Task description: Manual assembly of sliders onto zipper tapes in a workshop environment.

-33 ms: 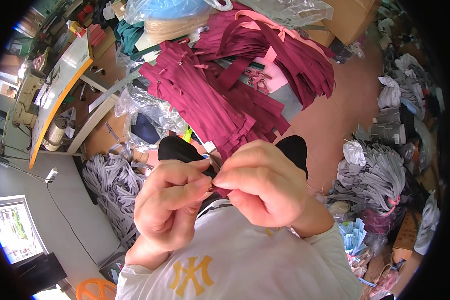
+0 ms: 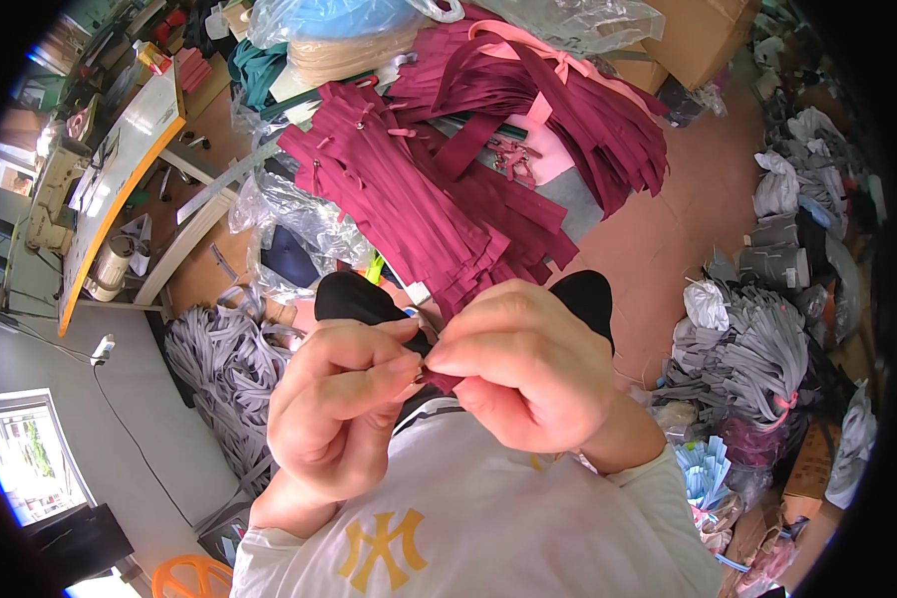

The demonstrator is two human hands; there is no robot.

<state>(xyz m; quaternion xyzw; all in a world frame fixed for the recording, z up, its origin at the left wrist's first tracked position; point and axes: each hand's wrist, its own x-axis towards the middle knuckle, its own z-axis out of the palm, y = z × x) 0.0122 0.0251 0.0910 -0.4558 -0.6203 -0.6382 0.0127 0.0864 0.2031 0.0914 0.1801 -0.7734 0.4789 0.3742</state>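
Our left hand [image 2: 334,409] and right hand [image 2: 533,369] meet at the fingertips: the right pinches a small maroon piece [image 2: 443,382], and the left is curled in a pinch at a small dark part [image 2: 421,378] beside it. We list the items from largest to smallest. The pile of maroon strips [image 2: 419,199] lies just beyond the hands, its near end close to our right knuckles. Farther off and to the right is the maroon bundle [image 2: 613,145], tied with a pink band [image 2: 563,66]. Between these two sits a cluster of pink pulls [image 2: 513,159]. The small maroon piece shows only as a scrap under the right fingertips; we cannot tell whether it joins the pile. The small dark part is mostly hidden. For good control, we should grip near the meeting point, steady both wrists, keep our fingertips from covering the work, and press lightly and evenly, since so small a part could slip
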